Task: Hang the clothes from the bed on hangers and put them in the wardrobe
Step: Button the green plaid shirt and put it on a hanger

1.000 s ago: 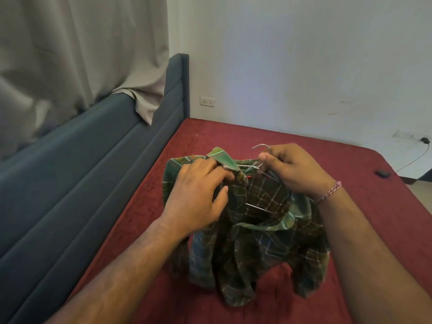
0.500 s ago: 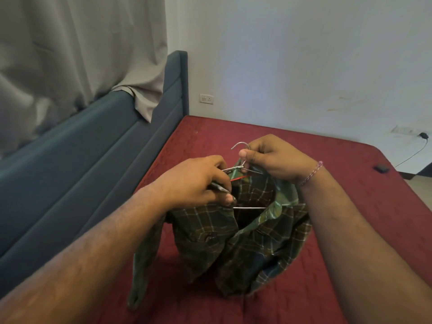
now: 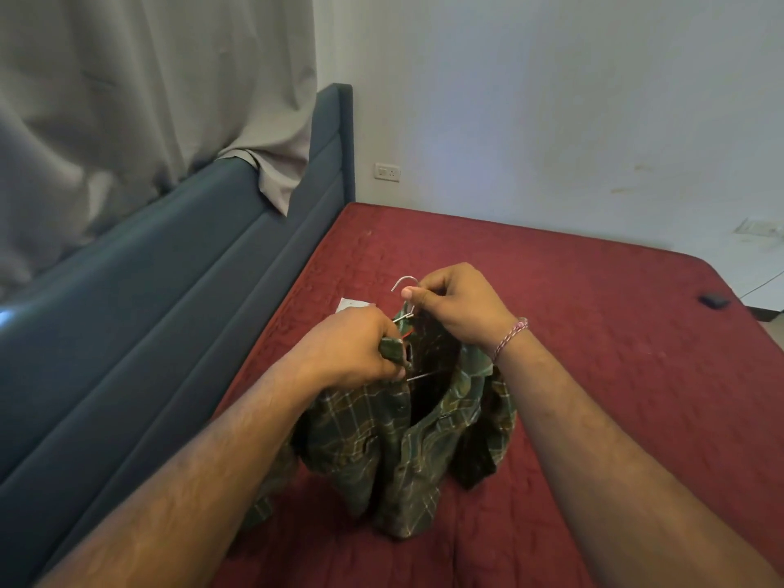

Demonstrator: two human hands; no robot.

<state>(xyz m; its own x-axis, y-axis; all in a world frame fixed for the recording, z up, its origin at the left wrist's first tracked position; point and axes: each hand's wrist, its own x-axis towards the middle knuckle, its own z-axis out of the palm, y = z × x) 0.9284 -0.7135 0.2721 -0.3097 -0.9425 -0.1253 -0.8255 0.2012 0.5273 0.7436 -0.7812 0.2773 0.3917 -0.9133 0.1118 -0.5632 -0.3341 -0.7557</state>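
A red bed (image 3: 594,333) filled most of the view, with a blue headboard (image 3: 169,311) along its left edge and a grey curtain (image 3: 148,99) draped over the headboard's top. A white wall (image 3: 551,99) stood behind the far edge, with a socket (image 3: 387,172) low down near the far left corner.

A green plaid shirt (image 3: 403,451) hung over the middle of the bed, held up by both hands, its lower folds resting on the cover. The shirt's neck gaped open like a pouch, and a thin wire bar of the hanger (image 3: 406,286) crossed inside that opening, while the hook stood out above the collar.

The left hand (image 3: 352,354) was curled tight round the collar edge on the left of the opening, its fingers (image 3: 392,367) closed on the cloth. The right hand (image 3: 458,307) pinched the hanger's neck just below the hook, thumb and forefinger pressed together, the other fingers folded in. A pink thread band (image 3: 509,337) ringed the right wrist.

A pale tag or paper (image 3: 354,304) lay on the bed just beyond the left hand. A small dark object (image 3: 715,300) sat near the right edge; I could not tell what it was.
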